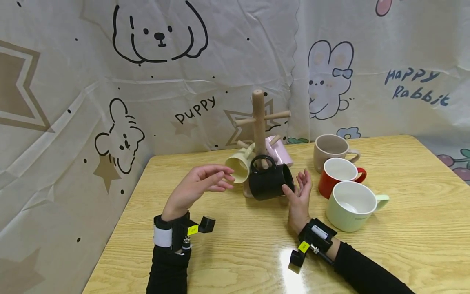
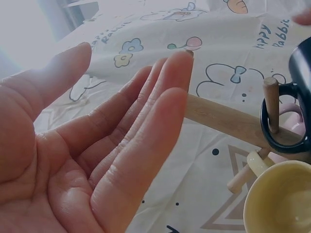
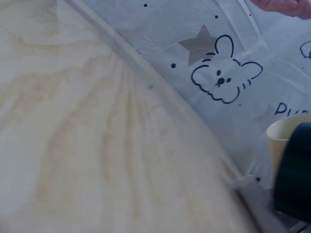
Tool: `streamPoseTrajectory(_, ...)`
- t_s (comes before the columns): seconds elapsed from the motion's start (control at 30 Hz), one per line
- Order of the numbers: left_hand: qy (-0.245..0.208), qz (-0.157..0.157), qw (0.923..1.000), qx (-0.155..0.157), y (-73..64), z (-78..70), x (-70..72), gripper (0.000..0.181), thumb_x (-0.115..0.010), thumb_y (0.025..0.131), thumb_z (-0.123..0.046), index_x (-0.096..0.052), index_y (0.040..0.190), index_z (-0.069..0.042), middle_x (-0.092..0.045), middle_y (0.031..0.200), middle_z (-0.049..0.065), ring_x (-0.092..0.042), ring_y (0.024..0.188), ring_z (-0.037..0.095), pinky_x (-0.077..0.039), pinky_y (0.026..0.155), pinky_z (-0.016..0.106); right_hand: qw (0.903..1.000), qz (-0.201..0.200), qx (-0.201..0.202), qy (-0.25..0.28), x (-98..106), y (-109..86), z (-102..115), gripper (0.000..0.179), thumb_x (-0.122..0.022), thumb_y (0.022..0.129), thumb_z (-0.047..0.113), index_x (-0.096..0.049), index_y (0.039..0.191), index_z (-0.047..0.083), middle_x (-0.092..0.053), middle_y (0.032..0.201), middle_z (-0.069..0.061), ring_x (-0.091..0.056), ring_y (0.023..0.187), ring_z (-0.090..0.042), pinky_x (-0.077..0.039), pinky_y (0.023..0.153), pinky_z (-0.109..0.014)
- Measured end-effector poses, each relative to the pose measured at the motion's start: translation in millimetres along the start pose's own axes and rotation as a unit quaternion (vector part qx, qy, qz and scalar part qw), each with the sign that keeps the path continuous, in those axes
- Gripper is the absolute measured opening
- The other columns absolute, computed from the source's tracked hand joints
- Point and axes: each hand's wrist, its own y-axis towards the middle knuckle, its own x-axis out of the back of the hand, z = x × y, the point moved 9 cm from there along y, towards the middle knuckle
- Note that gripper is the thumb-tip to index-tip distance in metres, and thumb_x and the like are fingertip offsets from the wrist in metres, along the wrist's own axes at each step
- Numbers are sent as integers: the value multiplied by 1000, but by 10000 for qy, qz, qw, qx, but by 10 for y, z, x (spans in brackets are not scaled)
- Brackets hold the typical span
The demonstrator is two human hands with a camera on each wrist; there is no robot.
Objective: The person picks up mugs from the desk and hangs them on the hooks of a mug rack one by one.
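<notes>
A black mug (image 1: 269, 183) hangs tilted on its side from a wooden mug tree (image 1: 258, 122); in the left wrist view a peg (image 2: 271, 104) passes through its handle. My right hand (image 1: 300, 204) is at the mug's mouth, fingers spread, its thumb overlapping the rim; whether it touches is unclear. The right wrist view shows the mug's dark side (image 3: 294, 174) but not that hand. My left hand (image 1: 196, 188) is held in the air with fingers extended, holding nothing, near a pale yellow mug (image 1: 238, 166) on the tree's left. Behind the post hangs a pink mug (image 1: 280, 152).
To the right on the wooden table (image 1: 235, 253) stand a taupe mug (image 1: 324, 151), a red mug with white inside (image 1: 328, 181) and a pale green mug (image 1: 345, 212), handles pointing right. A printed cloth (image 1: 205, 41) hangs behind. Two bare pegs (image 1: 278, 115) stick out high on the tree.
</notes>
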Motion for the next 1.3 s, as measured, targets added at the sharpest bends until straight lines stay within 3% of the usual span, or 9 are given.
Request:
streamPoseTrajectory(0.17,0,-68,10000,14,-17,-8,19,38,-50,95,-27,-54,120,1,-65,106,10,-64,96,23,-51,88,36,9975,-124,678,-148,30,32,233,78,-64,84,22,-14,143,14,-17,148,-6,-13,138,-17,-6,117,-39)
streamPoseTrajectory(0.3,-8,-57,10000,-11,-26,-6,35,39,-50,95,-28,-54,122,1,-66,103,3,-63,98,27,-51,87,34,9942,-75,1026,-321,-1,10,453,78,-66,83,18,-17,143,13,-20,148,-4,-15,138,-16,-9,117,-40)
streamPoseTrajectory(0.57,45,-213,9997,-131,-85,-18,177,40,-49,96,-24,-51,124,4,-66,109,7,-65,97,19,-51,88,37,9975,42,503,-498,-69,-30,897,66,-58,89,9,-18,142,8,-26,143,-5,-21,137,-16,-15,116,-37)
streamPoseTrajectory(0.73,287,-510,9981,-177,-184,-66,311,38,-49,96,-23,-53,123,2,-64,112,10,-65,96,15,-52,86,32,9988,295,393,-47,-35,-50,1244,53,-49,92,2,-25,139,8,-36,131,1,-29,132,-16,-25,112,-31)
streamPoseTrajectory(0.93,969,-928,9910,-26,-309,-124,405,38,-50,95,-26,-53,123,0,-61,115,16,-65,93,8,-51,84,25,9946,570,565,655,132,-32,1610,45,-52,91,2,-33,131,11,-41,123,0,-36,122,-13,-27,109,-27)
streamPoseTrajectory(1.03,1503,-1175,9816,-85,-350,-188,418,35,-51,95,-23,-55,122,-1,-62,114,17,-65,90,6,-51,82,21,9913,639,720,894,256,22,1737,43,-54,90,1,-38,128,11,-44,121,-2,-40,119,-13,-31,104,-23)
streamPoseTrajectory(1.1,1955,-1419,9704,-77,-375,-225,432,33,-53,94,-24,-57,121,-4,-64,111,13,-65,88,6,-50,79,20,9906,695,836,825,332,59,1807,43,-56,89,1,-39,128,10,-46,120,-3,-43,117,-13,-35,99,-20)
streamPoseTrajectory(1.23,2949,-1964,9351,-60,-419,-311,443,32,-56,92,-29,-61,117,-9,-67,105,9,-67,87,16,-51,76,28,9904,798,1110,-208,444,111,1914,40,-60,88,8,-47,126,9,-55,114,1,-50,109,-9,-42,88,-12)
streamPoseTrajectory(1.3,3329,-2154,9181,-19,-432,-340,437,33,-58,90,-30,-62,116,-10,-67,102,9,-67,87,22,-52,74,35,9832,841,1259,-1018,472,125,1954,35,-61,87,10,-52,122,10,-59,110,5,-54,103,-6,-44,83,-8)
